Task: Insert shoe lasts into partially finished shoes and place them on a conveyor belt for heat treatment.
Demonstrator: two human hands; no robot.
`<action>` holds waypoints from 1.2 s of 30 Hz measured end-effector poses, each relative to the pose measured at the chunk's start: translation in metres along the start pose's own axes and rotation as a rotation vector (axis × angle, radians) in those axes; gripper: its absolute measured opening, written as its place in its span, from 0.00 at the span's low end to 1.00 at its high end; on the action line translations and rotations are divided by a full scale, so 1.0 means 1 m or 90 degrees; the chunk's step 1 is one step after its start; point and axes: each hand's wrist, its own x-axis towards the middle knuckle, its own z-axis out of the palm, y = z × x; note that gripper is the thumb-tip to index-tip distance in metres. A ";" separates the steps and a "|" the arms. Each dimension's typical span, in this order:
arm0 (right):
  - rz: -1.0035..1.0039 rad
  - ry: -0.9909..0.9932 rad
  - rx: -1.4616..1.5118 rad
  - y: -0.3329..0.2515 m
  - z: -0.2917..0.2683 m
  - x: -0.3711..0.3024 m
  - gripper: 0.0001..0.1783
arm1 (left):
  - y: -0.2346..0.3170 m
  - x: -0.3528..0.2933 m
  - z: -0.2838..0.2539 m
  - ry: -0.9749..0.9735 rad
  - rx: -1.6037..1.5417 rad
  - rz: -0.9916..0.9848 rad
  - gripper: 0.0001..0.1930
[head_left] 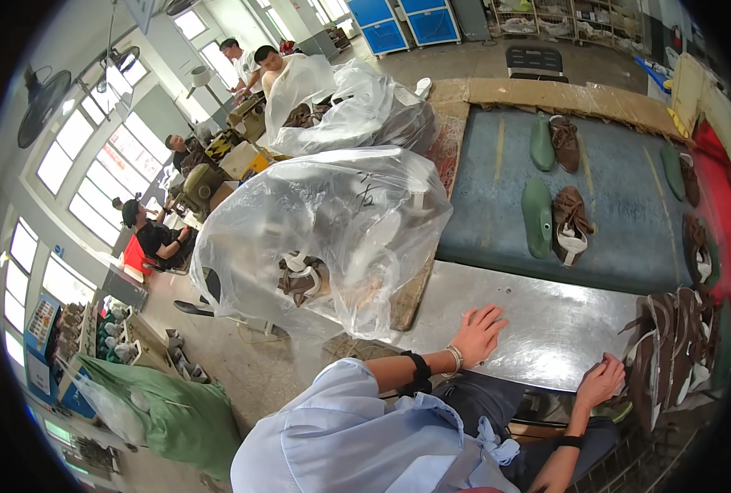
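My left hand (478, 335) lies palm down on the bare metal tabletop (546, 316), its fingers stretched and slightly spread, holding nothing. At the front edge of the same tabletop rests my right hand (601, 380). Its fingers are loosely bent and apart, and I see nothing in them. Just right of it stands a row of brown shoe uppers (665, 349) with pale linings. Beyond the metal, a dark belt (484, 177) carries green shoe lasts (537, 218) beside brown shoe uppers (573, 220). A large clear plastic bag (250, 214) with brown uppers inside stands left of my left hand.
A second plastic bag (357, 103) stands behind the first. At the far right hangs red cloth (719, 164). A green sack (168, 411) sits on the floor at left, near shelving. Several people work at machines at the back left; a black chair (534, 62) stands beyond the belt.
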 end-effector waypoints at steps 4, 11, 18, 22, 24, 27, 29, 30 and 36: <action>-0.003 -0.004 0.001 0.000 0.000 0.000 0.09 | -0.001 0.000 0.001 0.001 0.001 0.000 0.24; 0.009 -0.014 -0.010 0.001 0.000 0.000 0.08 | -0.001 -0.001 0.002 0.000 0.002 0.001 0.24; 0.011 -0.016 -0.012 0.002 0.002 0.000 0.08 | -0.001 0.000 0.000 -0.016 0.004 -0.003 0.25; 0.008 -0.009 -0.010 0.002 0.002 0.000 0.08 | 0.000 0.001 -0.002 -0.023 0.004 -0.005 0.25; 0.020 -0.024 -0.010 0.004 0.003 0.000 0.09 | -0.001 0.000 -0.001 -0.022 0.005 -0.004 0.25; 0.019 -0.026 -0.009 0.004 0.003 -0.001 0.09 | -0.001 0.000 0.000 -0.024 0.007 -0.005 0.25; 0.012 -0.016 -0.009 0.005 0.004 -0.001 0.08 | -0.001 0.000 0.000 -0.025 0.008 -0.006 0.25; 0.005 -0.007 -0.008 0.005 0.004 -0.001 0.08 | -0.001 0.000 -0.001 -0.024 0.007 -0.005 0.25; 0.009 -0.008 -0.013 0.003 0.003 0.000 0.08 | -0.001 0.000 0.000 -0.014 0.002 -0.002 0.25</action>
